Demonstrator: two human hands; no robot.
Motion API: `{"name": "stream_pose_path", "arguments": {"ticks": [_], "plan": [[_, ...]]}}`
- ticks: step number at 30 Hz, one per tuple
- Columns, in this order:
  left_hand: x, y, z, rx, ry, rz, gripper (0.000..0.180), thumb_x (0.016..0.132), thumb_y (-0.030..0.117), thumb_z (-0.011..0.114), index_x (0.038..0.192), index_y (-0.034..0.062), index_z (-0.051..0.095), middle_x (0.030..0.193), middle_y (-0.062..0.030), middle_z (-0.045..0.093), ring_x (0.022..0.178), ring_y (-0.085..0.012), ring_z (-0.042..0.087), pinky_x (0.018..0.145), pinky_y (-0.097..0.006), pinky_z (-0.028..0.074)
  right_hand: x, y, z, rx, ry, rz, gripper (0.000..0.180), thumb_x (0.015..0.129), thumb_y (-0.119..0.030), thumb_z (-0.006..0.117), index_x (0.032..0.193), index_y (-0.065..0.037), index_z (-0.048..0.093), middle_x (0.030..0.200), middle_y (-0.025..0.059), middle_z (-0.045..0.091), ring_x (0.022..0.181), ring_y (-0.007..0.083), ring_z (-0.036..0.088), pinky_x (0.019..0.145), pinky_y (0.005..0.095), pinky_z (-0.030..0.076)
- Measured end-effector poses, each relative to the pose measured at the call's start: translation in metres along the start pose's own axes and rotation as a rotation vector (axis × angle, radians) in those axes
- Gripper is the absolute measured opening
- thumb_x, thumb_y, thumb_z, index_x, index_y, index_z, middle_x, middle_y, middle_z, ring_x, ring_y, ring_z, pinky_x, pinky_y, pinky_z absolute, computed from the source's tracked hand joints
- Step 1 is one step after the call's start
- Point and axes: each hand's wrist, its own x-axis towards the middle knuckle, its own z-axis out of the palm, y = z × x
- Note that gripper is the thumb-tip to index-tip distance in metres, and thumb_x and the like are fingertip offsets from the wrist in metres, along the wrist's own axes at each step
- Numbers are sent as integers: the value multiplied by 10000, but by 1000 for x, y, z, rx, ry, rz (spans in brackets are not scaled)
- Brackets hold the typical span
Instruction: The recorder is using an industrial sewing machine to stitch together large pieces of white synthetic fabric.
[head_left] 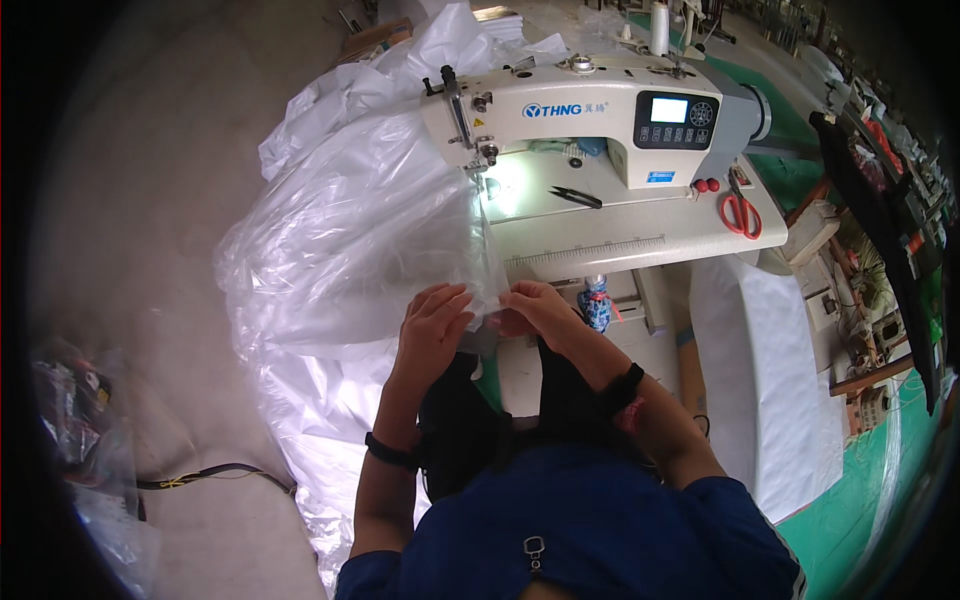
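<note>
A large, crumpled sheet of translucent white plastic [350,250] hangs over the left end of the sewing machine table and down toward the floor. Its right edge runs up under the needle area of a white sewing machine [560,105], where a lamp shines. Close to the table's front edge, my left hand [437,328] has its bent fingers closed on the sheet. Just to its right, my right hand [538,310] pinches the sheet's edge between thumb and fingers. The fingertips are partly hidden by the folds.
Black thread snips [576,197] and red-handled scissors [741,214] lie on the machine table [640,225]. A white thread cone [659,28] stands behind the machine. White material [750,370] hangs at the right. A black cable [215,470] crosses the floor near a plastic bag [95,450].
</note>
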Motion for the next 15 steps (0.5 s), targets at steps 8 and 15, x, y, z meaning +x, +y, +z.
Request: {"name": "stream_pose_path", "arguments": {"ticks": [8, 15], "plan": [[11, -4, 1, 227, -89, 259, 315, 706, 152, 671, 1013, 92, 633, 1073, -55, 600, 1032, -268, 535, 916, -405, 401, -11, -2, 8, 129, -36, 5, 216, 892, -202, 532, 1007, -21, 556, 904, 95, 649, 792, 166, 654, 680, 287, 542], [31, 8, 7, 251, 95, 297, 145, 729, 76, 603, 874, 69, 615, 958, -70, 609, 980, -263, 550, 889, -413, 417, -9, 2, 3, -8, -22, -28, 219, 901, -166, 514, 1063, -21, 535, 951, 89, 629, 878, 178, 645, 730, 298, 534]]}}
